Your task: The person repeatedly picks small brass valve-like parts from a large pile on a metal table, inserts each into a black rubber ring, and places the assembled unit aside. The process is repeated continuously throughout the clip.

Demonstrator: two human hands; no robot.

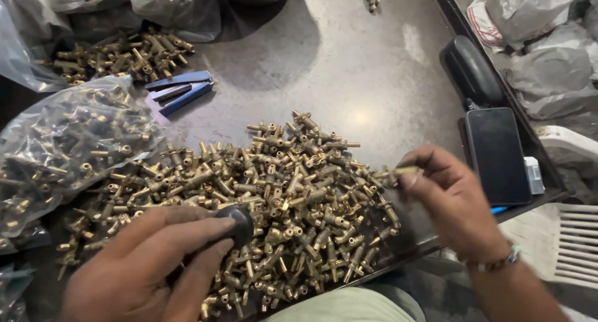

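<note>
A big heap of small brass fittings (274, 191) covers the near part of a dark metal table (349, 66). My left hand (149, 266) rests on the heap's near left side, fingers closed around a dark rounded knob-like tool (240, 225). My right hand (451, 200) hovers at the heap's right edge and pinches one brass fitting (395, 172) between thumb and fingers. A bracelet sits on that wrist.
A clear plastic bag full of brass fittings (62, 141) lies at left, another pile (118, 54) behind it. Blue pliers (180, 88) lie between them. A black phone (498, 154) and a dark oval object (470, 70) sit at right. White plastic furniture (573, 235) stands beyond the edge.
</note>
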